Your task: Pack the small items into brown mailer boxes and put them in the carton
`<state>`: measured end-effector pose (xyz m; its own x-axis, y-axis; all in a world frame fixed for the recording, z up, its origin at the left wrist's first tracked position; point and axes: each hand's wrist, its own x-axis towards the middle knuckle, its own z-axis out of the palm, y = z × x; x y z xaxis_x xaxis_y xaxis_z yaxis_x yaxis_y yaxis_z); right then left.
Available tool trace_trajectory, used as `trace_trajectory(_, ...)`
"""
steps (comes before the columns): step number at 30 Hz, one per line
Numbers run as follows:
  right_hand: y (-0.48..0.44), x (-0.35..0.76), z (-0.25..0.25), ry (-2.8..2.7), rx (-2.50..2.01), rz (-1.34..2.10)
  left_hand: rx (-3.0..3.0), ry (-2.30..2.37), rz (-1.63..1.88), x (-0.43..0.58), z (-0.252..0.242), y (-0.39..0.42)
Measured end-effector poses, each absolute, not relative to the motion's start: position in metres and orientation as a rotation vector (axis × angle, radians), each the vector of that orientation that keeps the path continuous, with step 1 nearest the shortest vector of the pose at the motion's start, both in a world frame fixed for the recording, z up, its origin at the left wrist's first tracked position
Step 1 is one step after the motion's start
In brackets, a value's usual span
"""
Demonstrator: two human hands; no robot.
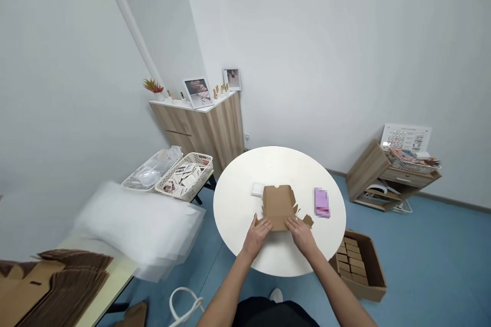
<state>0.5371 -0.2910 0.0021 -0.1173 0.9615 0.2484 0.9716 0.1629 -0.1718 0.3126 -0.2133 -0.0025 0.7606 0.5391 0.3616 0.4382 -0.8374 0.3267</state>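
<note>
A flat brown cardboard box blank (280, 206) lies on the round white table (238, 204), partly folded, with flaps sticking out at its right. My left hand (258, 234) rests on its near left edge, fingers pressed on the card. My right hand (302, 233) holds the near right edge in the same way. A small white packet (258, 189) lies just behind the blank on the left. A pink-purple item (321, 203) lies on the table to the right of the blank.
An open cardboard carton (360, 265) with folded brown boxes stands on the blue floor at the right. Left are two white baskets (186, 176), clear plastic bags (141, 225) and a stack of flat cardboard (49, 281). Wooden cabinets stand by the walls.
</note>
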Motion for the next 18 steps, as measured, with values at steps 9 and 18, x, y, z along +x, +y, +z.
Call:
trace_trajectory(9,-0.341,0.513,-0.075,-2.132,-1.935,0.221,2.688,0.896,0.423,0.294,-0.081,-0.244)
trace_trajectory(18,-0.317,0.511,-0.048,-2.162,-2.019,0.495,2.681,0.810,0.407,0.331,-0.069,-0.256)
